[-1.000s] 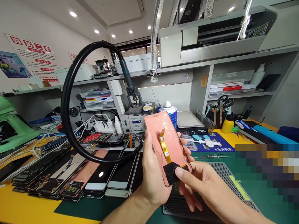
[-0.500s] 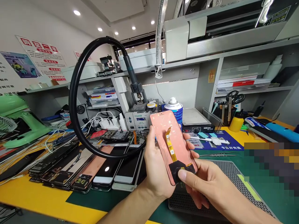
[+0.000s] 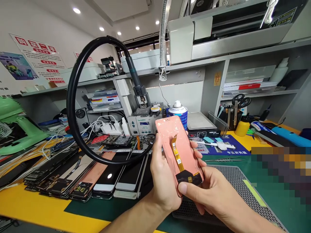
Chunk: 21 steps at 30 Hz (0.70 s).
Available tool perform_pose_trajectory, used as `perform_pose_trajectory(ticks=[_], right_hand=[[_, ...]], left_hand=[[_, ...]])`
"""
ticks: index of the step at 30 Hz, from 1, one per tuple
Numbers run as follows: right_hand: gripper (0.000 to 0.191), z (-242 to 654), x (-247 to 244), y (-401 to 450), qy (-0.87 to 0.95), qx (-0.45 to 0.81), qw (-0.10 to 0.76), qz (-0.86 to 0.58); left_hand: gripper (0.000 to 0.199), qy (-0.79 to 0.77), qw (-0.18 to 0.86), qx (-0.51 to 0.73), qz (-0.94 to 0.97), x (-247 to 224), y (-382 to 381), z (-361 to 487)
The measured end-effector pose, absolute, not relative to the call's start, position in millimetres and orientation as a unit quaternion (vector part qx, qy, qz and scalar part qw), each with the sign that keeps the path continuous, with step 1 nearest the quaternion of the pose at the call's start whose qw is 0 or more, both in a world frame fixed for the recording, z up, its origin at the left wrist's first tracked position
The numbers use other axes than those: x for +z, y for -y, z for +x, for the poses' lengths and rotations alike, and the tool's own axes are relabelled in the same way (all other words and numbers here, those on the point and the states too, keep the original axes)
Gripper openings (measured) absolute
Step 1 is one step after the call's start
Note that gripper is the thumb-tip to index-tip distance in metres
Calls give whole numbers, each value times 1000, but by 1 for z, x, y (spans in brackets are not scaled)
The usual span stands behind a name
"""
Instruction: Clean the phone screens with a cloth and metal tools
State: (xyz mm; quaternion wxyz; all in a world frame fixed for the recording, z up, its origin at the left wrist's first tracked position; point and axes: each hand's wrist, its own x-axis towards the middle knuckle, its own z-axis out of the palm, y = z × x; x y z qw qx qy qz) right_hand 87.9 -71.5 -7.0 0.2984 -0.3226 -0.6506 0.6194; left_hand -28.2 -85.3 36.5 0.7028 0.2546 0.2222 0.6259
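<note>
A phone screen panel (image 3: 166,134) is held up in front of me, its copper-pink back facing me. A yellow-orange flex cable (image 3: 177,153) lies along that back and runs into a black patch (image 3: 186,176) at the lower end. My left hand (image 3: 161,174) is closed around the panel, palm along its left edge and fingertips showing at the right edge. My right hand (image 3: 206,191) pinches the lower end, with the thumb on the bottom left corner below the black patch. Its other fingers are mostly hidden behind the panel.
Several phones and screens (image 3: 104,174) lie in rows at the left. A black hose (image 3: 70,103) loops above them from a soldering or hot-air station (image 3: 144,124). A spray can (image 3: 178,111) stands behind the panel; tweezers (image 3: 225,160) and a perforated grey mat (image 3: 233,184) lie at the right.
My right thumb has slid left and slightly down, off the black patch toward the panel's bottom corner, uncovering a small gold square. My left hand still holds the panel. The view has shifted slightly.
</note>
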Motion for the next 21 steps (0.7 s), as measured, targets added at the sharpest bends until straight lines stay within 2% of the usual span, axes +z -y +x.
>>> perform_pose_trajectory(ticks=[8,12,15,21], right_hand=[[53,90,-9,69,668,610,279,-323],[58,92,-5,69,675,604,278,-321],[60,96,-3,69,679,603,267,-322],[51,102,-1,69,619,677,254,-307]], left_hand=[[75,-214,702,618,283,35,86,-29],[68,-195,703,625,279,35,86,-31],[73,-187,719,605,286,36,85,-34],[74,-158,747,578,288,39,79,-43]])
